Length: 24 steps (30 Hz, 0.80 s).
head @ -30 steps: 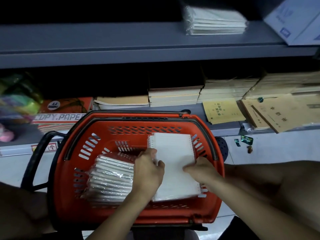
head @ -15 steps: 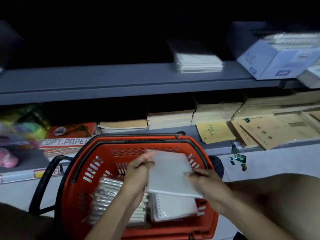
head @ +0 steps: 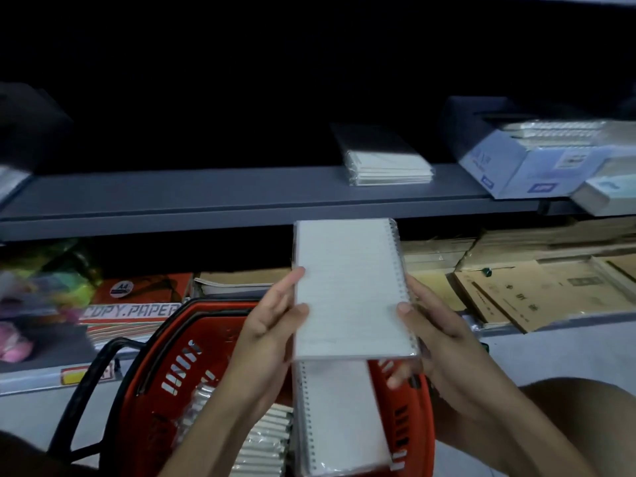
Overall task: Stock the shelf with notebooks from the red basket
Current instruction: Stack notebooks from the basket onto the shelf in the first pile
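both hands pinch the white wire-bound notebook above the red plastic basket, left hand and right hand on its long edges. its long axis points toward the grey metal shelf, just beyond.

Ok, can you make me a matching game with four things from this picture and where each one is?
Things:
1. spiral notebook
2. red basket
3. wrapped stack of notebooks
4. copy paper pack

Places:
A. on the grey upper shelf
B. held up between the left hand and the right hand
C. on the lower shelf, at the left
D. below the hands, with more notebooks inside

Pairs: 1-B, 2-D, 3-A, 4-C
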Tool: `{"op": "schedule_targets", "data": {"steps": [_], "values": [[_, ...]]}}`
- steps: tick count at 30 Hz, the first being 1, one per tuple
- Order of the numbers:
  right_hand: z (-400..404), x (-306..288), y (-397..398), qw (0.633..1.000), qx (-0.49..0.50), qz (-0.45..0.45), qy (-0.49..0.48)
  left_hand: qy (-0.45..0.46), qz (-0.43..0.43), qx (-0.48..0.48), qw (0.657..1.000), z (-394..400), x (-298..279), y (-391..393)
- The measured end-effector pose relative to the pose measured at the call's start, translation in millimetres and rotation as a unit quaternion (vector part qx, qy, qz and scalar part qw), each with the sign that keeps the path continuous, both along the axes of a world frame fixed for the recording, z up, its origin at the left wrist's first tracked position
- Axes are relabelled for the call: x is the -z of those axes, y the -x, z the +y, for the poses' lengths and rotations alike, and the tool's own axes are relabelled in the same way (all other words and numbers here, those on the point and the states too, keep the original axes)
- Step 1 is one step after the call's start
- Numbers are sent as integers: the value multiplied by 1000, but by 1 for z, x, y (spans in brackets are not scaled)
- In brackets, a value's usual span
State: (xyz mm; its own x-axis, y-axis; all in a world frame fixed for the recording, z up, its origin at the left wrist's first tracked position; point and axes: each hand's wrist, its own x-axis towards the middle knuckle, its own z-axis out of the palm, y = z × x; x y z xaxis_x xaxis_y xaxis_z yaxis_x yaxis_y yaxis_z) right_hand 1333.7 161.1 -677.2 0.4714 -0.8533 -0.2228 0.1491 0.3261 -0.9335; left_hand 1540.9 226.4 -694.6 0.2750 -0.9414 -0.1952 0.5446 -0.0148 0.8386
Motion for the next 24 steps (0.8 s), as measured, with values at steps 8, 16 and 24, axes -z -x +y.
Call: {"op": "schedule_targets", "data": {"steps": [8, 16, 24], "values": [[-18, -20, -3, 994, 17, 17, 105, 43, 19, 16, 999, -8, -24, -6], [-23, -18, 0, 993, 26, -5, 111, 84, -59, 75, 992, -15, -26, -15], [-38, -31, 6, 983, 114, 21, 144, 61, -44, 7, 997, -49, -29, 0]]}}
